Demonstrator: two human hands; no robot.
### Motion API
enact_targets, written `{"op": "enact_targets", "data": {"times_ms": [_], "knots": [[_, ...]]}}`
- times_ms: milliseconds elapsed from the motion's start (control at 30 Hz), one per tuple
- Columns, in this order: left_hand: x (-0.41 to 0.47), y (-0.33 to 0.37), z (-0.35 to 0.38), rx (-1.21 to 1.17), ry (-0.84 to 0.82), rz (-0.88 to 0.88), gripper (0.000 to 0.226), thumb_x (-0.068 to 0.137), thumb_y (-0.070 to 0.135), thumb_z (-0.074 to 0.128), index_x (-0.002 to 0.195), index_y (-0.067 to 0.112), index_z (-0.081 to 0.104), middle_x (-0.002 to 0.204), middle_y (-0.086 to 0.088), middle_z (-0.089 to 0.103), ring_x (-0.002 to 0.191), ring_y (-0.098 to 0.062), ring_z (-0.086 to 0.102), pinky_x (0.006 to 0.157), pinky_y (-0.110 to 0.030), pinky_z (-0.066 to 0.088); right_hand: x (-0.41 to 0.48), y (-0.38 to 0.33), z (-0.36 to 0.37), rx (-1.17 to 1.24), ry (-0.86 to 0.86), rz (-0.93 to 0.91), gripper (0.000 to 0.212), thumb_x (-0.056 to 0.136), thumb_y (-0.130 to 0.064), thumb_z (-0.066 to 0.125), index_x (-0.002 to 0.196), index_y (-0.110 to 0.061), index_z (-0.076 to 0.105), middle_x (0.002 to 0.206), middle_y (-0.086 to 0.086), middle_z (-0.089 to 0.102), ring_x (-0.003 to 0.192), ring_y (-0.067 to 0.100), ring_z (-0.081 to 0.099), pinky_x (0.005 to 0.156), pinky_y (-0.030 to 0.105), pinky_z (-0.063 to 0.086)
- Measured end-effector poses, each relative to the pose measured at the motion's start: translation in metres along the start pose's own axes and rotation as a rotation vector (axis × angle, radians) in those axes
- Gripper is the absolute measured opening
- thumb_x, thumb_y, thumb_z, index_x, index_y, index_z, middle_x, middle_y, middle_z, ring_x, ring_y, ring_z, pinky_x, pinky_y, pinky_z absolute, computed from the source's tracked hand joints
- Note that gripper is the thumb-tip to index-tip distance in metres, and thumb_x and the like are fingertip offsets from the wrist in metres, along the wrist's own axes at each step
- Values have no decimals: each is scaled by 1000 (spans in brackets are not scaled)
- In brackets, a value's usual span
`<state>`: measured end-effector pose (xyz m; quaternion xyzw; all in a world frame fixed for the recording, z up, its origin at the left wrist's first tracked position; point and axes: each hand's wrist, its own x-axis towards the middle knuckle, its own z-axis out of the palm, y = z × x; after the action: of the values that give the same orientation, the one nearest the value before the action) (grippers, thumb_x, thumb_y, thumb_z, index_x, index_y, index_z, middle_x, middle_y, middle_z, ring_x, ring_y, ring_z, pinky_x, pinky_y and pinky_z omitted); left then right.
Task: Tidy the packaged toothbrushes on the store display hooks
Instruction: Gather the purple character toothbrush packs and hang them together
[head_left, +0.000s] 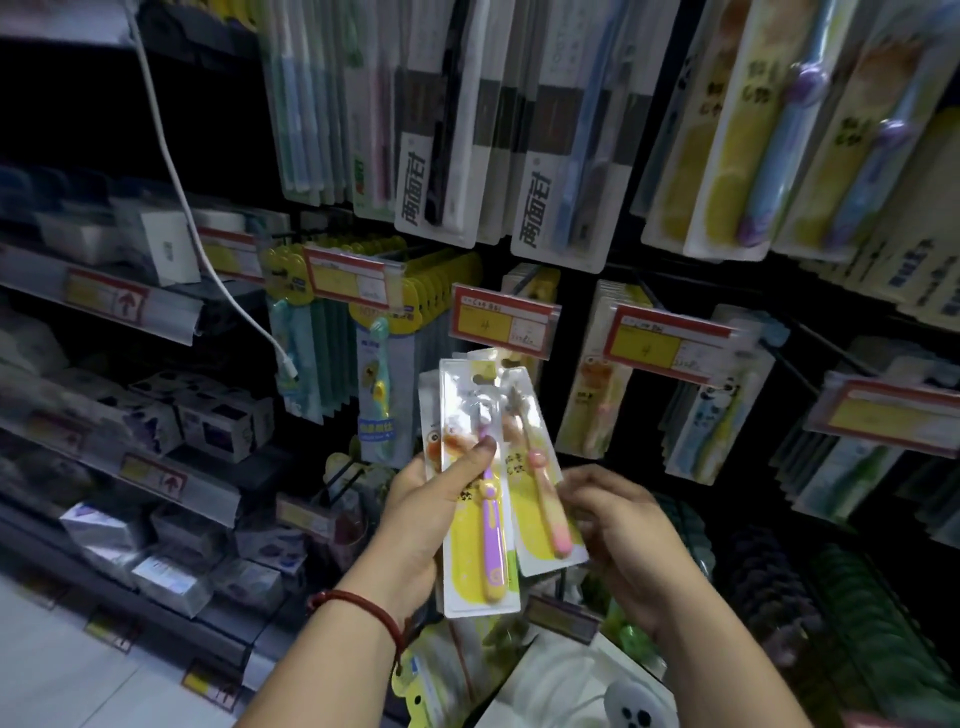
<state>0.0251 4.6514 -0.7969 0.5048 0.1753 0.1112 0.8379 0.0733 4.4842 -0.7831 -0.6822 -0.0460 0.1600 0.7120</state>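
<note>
My left hand (421, 512) grips a small stack of packaged children's toothbrushes, thumb across the front. The front pack (480, 540) holds a purple and yellow brush on a yellow card. Behind it, fanned to the right, a second pack (543, 499) holds a pink brush. My right hand (626, 525) is at the right edge of that pink pack, fingers curled and blurred; whether it grips the pack cannot be told. Just above the packs hangs a red and yellow price tag (501, 322) on the end of a display hook.
Rows of packaged toothbrushes hang on hooks: yellow-topped ones (410, 291) at left, panda packs (717, 415) at right, larger packs (566, 171) above. Shelves of boxed goods (208, 415) run along the left. A white cable (171, 171) dangles from above. More packs lie below my hands.
</note>
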Motion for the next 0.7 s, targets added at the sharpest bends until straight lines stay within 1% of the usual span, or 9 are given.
{"op": "enact_targets", "data": {"times_ms": [67,133,233,300,400,500,533,633,700], "knots": [[1,2,-2,8,24,3,39,81,29,85,112,8,73,91,-13,78,83,-34,74,93,-65,56,4,-2,-5,-2,83,-50,20,94,0,55,83,-11,68,72,11,63,58,21,57,48,27,42],[-1,3,-3,10,31,5,38,80,27,86,109,6,73,91,-19,76,82,-36,73,89,-72,54,6,-4,-12,-130,145,-99,18,96,-5,54,86,-11,67,74,13,64,61,23,58,49,29,45],[-5,6,-4,32,18,22,34,82,22,83,110,4,74,96,-22,78,81,-35,75,90,-65,58,9,-6,-19,-409,234,-177,16,100,-11,54,90,-16,66,84,14,66,72,26,61,60,36,49],[-9,6,-6,45,7,31,27,84,22,82,106,7,76,96,-22,78,81,-35,76,88,-61,60,11,-6,-19,-472,240,-194,17,102,-14,54,90,-20,64,84,8,66,74,24,61,64,36,50],[-13,5,-9,47,22,46,25,83,21,83,102,7,76,95,-24,77,79,-37,75,86,-65,59,19,-11,-11,-485,225,-202,15,103,-17,54,92,-23,63,88,1,65,78,18,61,65,32,48],[-14,7,-10,41,24,43,31,81,22,84,103,3,74,91,-28,75,75,-39,72,83,-71,57,32,-18,4,-431,250,-211,14,103,-19,53,95,-25,63,91,-3,64,85,21,62,76,37,53],[-14,8,-10,46,20,40,32,81,22,84,104,3,74,91,-29,74,75,-39,72,83,-71,57,36,-19,9,-402,268,-203,13,103,-19,52,97,-24,63,91,-3,63,85,21,62,77,38,53],[-11,11,-10,64,7,36,30,82,21,83,106,4,75,98,-29,75,78,-40,73,83,-72,56,50,-15,24,-365,310,-175,13,103,-21,49,104,-21,62,91,3,63,81,24,60,71,34,48],[-8,11,-10,66,5,35,29,82,21,84,105,5,75,98,-30,75,79,-42,72,83,-75,54,57,-14,32,-354,358,-185,11,103,-22,49,104,-22,60,89,5,63,84,29,62,75,40,51]]}}
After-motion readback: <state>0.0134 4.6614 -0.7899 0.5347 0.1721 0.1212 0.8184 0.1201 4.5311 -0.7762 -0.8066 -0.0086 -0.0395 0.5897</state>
